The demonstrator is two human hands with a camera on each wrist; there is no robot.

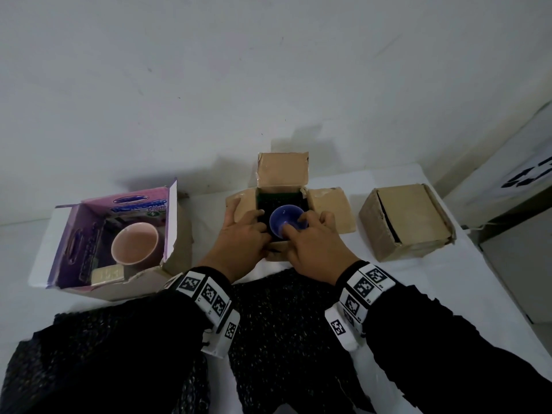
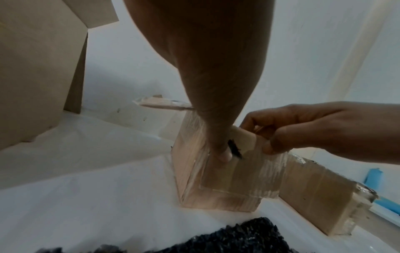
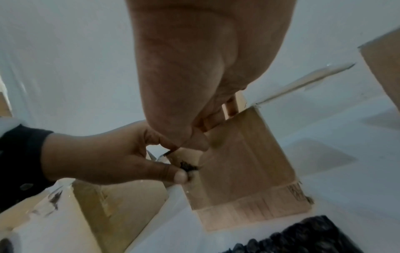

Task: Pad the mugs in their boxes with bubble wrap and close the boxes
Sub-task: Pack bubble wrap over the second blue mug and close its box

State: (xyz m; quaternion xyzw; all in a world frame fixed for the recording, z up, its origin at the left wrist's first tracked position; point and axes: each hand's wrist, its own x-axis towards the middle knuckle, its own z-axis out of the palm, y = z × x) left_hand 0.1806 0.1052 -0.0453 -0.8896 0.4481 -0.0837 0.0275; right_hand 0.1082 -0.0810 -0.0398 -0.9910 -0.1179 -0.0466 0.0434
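Observation:
A blue mug (image 1: 286,218) sits in the open brown box (image 1: 283,174) at the middle of the table, with black bubble wrap (image 1: 277,198) around it inside. My left hand (image 1: 242,231) grips the box's near-left corner: the thumb (image 2: 224,154) is outside, the fingers are curled inside, and a scrap of black wrap (image 2: 234,150) sticks out beside the thumb. My right hand (image 1: 310,237) curls over the near wall, thumb outside on the cardboard, with a finger reaching into the mug. A pink mug (image 1: 134,243) stands bare in the open purple box (image 1: 74,234) at the left.
A closed brown box (image 1: 409,219) stands at the right. Sheets of black bubble wrap (image 1: 283,309) lie on the white table in front of me, under my forearms. A small beige block (image 1: 107,274) lies in the purple box beside the pink mug. The wall is close behind the boxes.

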